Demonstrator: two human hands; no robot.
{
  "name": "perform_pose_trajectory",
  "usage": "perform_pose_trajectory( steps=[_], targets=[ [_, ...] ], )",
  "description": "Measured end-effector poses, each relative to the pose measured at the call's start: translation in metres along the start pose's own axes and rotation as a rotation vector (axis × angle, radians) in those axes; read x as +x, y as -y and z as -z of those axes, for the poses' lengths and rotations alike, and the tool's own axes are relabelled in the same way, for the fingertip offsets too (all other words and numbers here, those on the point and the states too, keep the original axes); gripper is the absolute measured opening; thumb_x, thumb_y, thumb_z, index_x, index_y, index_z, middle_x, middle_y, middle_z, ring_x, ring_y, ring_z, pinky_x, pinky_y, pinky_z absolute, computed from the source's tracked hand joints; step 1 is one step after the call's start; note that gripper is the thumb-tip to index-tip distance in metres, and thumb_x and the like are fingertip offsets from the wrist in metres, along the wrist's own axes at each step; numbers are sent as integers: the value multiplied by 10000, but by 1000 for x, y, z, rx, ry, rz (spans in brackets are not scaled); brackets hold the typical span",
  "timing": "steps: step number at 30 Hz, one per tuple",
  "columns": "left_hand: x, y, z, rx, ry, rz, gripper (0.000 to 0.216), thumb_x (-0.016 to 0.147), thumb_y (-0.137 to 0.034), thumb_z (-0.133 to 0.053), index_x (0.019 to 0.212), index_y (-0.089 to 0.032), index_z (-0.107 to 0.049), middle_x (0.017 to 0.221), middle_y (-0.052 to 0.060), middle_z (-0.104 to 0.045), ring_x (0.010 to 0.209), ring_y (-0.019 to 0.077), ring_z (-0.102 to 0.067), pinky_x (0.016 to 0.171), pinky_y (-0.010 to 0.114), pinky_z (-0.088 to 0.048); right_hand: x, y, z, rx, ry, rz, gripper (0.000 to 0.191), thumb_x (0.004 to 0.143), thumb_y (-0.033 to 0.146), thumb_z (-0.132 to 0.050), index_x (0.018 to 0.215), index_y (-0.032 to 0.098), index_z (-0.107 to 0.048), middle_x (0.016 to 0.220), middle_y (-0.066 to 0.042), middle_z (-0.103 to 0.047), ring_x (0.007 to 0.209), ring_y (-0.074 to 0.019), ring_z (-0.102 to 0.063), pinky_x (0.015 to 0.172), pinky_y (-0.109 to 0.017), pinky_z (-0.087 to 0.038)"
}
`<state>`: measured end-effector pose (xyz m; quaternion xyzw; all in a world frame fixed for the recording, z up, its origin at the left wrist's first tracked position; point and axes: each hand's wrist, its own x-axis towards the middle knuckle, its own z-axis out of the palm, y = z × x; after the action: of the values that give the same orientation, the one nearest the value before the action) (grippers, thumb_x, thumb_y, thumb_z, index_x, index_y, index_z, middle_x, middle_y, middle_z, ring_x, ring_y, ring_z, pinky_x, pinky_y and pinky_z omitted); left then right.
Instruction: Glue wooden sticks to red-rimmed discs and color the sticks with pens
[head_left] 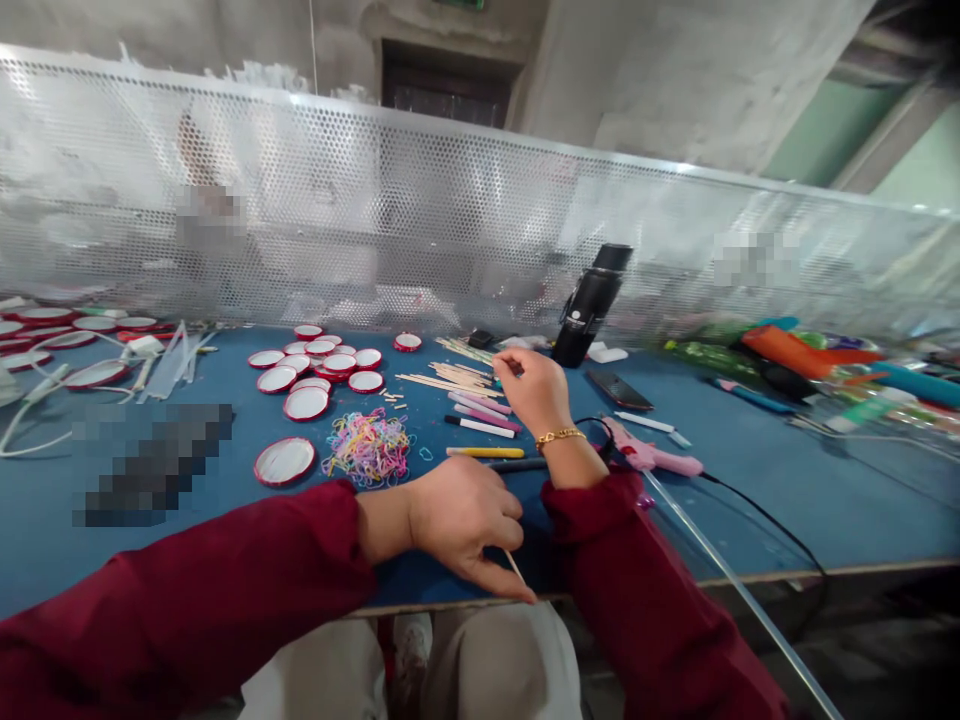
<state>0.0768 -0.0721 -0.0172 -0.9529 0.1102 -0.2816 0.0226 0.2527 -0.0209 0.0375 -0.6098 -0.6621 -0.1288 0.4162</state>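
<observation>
My left hand (461, 520) rests near the front edge of the blue table (787, 480), fingers curled around a thin wooden stick (514, 567) that pokes out toward the edge. Farther back, my right hand (531, 385), with a gold bracelet on its wrist, reaches to a pile of thin wooden sticks (450, 378). Its fingers are pinched together at the pile, and what they hold is too small to name. Coloured markers (480, 415) lie just left of my right wrist, and a heap of coloured rubber bands (367, 447) lies beyond my left hand.
Several red-rimmed white lids (307, 375) lie at centre left, with more at the far left. A pink glue gun (652, 455) with a black cord, a phone (619, 390) and a black flask (589, 305) sit to the right. A perforated metal screen (375, 220) backs the table.
</observation>
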Motion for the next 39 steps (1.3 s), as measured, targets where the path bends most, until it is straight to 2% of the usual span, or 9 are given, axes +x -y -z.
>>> perform_pose_trajectory(
  steps=[7,14,18,21,25,29,34,36,39],
  targets=[
    [0,-4,-3,-1,4,10,428,812,-568,-512,575,-213,-531,581,22,-557,559,144,-523,517,338,-309,1,-6,6,-10,-35,-23,244,879,328,-493,877,205,-704,841,-56,-730,779,-197,-647,718,-285,-460],
    [-2,-7,-7,5,72,11,393,809,-555,-538,617,-215,-575,611,22,-589,565,153,-537,513,342,-333,2,-9,13,29,-214,-29,270,899,337,-469,895,185,-693,868,-65,-723,786,-189,-640,754,-289,-466],
    [0,-6,-8,25,133,31,426,879,-567,-475,681,-205,-578,666,21,-625,618,150,-573,538,326,-353,2,-11,10,49,-243,-15,247,888,332,-493,863,189,-693,834,-52,-720,753,-181,-639,735,-285,-468],
    [1,-5,-6,44,172,90,380,945,-487,-404,764,-199,-572,735,20,-651,682,146,-598,585,308,-383,2,-12,7,58,-220,-1,233,880,325,-504,852,192,-695,837,-50,-723,738,-177,-639,729,-283,-469],
    [4,-6,-1,81,256,174,152,951,-270,-435,981,-198,-565,858,28,-675,783,167,-617,648,305,-418,2,-13,6,54,-203,-10,236,881,332,-503,850,197,-695,826,-51,-723,734,-180,-640,724,-283,-469],
    [5,-5,3,76,280,181,235,896,-156,-477,1122,-191,-529,987,44,-668,884,185,-609,721,311,-440,1,-14,5,61,-195,-10,236,881,334,-505,840,198,-693,810,-44,-720,729,-179,-642,720,-282,-468],
    [5,-4,3,92,291,113,205,929,-202,-439,1098,-230,-550,915,38,-657,789,165,-602,632,310,-402,0,-16,3,65,-179,-20,238,882,340,-505,842,201,-693,812,-44,-720,732,-181,-642,718,-285,-469],
    [4,-5,2,98,258,104,163,950,-278,-424,981,-221,-574,860,34,-654,745,155,-596,598,313,-380,1,-15,4,68,-181,-25,236,883,335,-504,849,200,-694,827,-47,-723,741,-183,-643,724,-288,-471],
    [2,-6,0,94,198,87,330,959,-442,-388,797,-208,-555,769,18,-642,680,147,-581,559,318,-347,1,-10,7,68,-173,-20,234,884,321,-500,867,194,-696,850,-54,-726,761,-185,-646,743,-291,-470]
  ],
)
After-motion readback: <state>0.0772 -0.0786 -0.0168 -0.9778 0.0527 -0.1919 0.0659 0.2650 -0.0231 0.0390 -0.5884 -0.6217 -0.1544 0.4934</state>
